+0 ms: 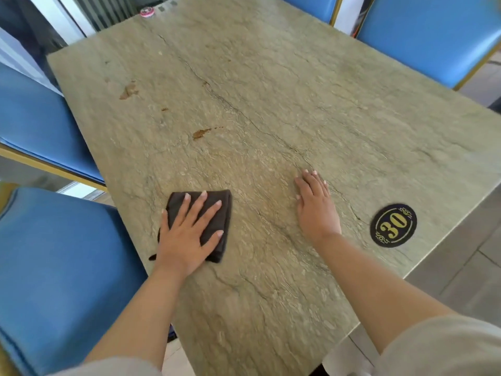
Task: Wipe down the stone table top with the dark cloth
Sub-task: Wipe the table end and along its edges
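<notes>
1. The table [284, 85] has a greenish-grey stone top veined with dark lines, and it stands at a slant to where the person stands, near corner toward them.
2. The cloth [214, 213] is dark brown and folded into a rough square. It lies flat on the top close to the left edge, toward the near end.
3. The left hand [187, 234] lies palm down on the cloth with its fingers straight and spread, pressing it to the stone. The fingertips reach almost to the cloth's far fold; nothing is curled round the fabric.
4. The right hand [314, 204] rests flat on the bare stone near the middle of the near end, fingers straight and close together, holding nothing. It is well apart from the cloth.
5. Brown stains mark the top beyond the cloth: one smear [202, 132] about midway along the table, a larger blotch [128, 90] nearer the left edge and farther off, and a small speck [164, 109] between them.
6. A round black badge [393, 225] with a gold "30" sits on the top close to the right edge, to the right of the right hand.
7. A small pink-and-white round thing [147, 12] sits at the far corner; it is too blurred to say what it is.
8. Blue padded chairs with gold frames stand round the table: two along the left edge [40, 123] [62, 267] and two at the far right [428, 36] [309, 5].
9. Both forearms are bare, with pale grey sleeves [444, 348] at the bottom of the view.
</notes>
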`<action>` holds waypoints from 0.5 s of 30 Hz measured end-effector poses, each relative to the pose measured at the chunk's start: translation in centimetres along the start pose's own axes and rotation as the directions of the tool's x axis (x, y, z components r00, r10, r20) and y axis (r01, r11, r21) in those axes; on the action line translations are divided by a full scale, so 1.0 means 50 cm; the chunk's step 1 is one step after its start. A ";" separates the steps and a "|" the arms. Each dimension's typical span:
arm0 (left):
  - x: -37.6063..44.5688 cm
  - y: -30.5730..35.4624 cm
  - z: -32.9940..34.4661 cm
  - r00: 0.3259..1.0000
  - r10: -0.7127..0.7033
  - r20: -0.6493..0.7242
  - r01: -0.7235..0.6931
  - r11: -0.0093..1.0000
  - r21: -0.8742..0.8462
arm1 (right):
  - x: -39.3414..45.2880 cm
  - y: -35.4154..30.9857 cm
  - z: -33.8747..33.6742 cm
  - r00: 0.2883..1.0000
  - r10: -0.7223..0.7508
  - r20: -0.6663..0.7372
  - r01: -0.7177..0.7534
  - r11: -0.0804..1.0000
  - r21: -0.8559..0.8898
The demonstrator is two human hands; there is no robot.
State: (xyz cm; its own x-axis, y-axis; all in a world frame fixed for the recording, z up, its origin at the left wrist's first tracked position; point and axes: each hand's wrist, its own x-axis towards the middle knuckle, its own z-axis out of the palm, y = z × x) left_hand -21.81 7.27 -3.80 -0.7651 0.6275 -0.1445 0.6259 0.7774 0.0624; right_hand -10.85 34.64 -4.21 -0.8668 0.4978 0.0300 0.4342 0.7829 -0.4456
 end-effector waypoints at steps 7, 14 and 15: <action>0.124 0.010 -0.020 0.959 -0.277 0.067 0.281 0.958 -0.059 | -0.114 -0.011 0.014 0.998 0.062 -0.024 -0.061 0.996 0.057; -0.047 0.121 0.022 0.889 0.458 0.025 -0.458 0.886 0.065 | -0.259 -0.080 0.041 0.923 0.358 -0.142 -0.336 0.928 0.160; -0.077 0.120 0.026 0.843 0.535 0.043 -0.537 0.841 0.068 | -0.281 -0.093 0.045 0.900 0.402 -0.165 -0.377 0.911 0.166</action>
State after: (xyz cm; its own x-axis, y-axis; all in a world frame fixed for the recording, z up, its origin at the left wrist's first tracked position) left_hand -14.92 9.48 -4.18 -0.3037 0.9438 -0.1306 0.9475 0.3136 0.0628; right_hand -1.22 23.18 -4.59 -0.5652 0.8249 -0.0045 0.6815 0.4638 -0.5660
